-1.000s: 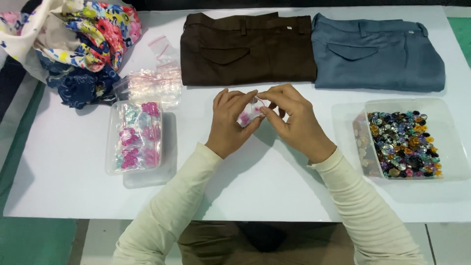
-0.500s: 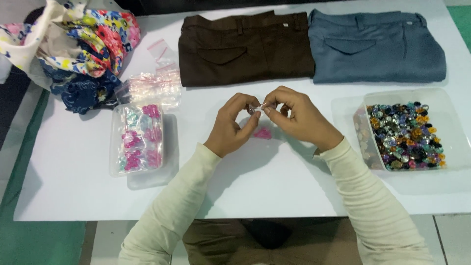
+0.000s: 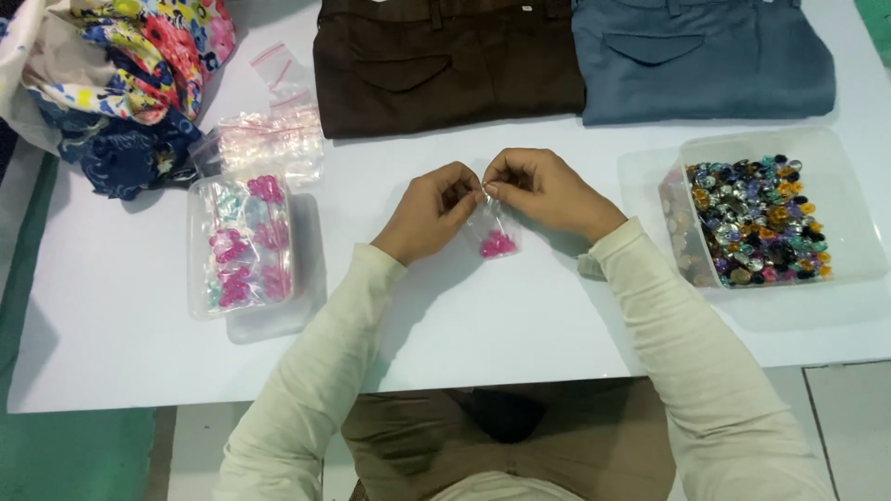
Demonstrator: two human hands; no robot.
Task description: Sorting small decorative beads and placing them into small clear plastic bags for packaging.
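Both hands, left [image 3: 429,211] and right [image 3: 548,191], pinch the little bag's [image 3: 492,228] top edge. So the pink beads [image 3: 497,246] hang at its bottom, over the surface [image 3: 520,315].

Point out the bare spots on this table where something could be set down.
Free: the table front edge, left of the left hand, and between the hands and the trousers. Crowded: the tub of packets and the tray of beads.

One head-worn camera looks steeply down, fairly near, with both hands' grip centred over the tabletop [image 3: 520,315].
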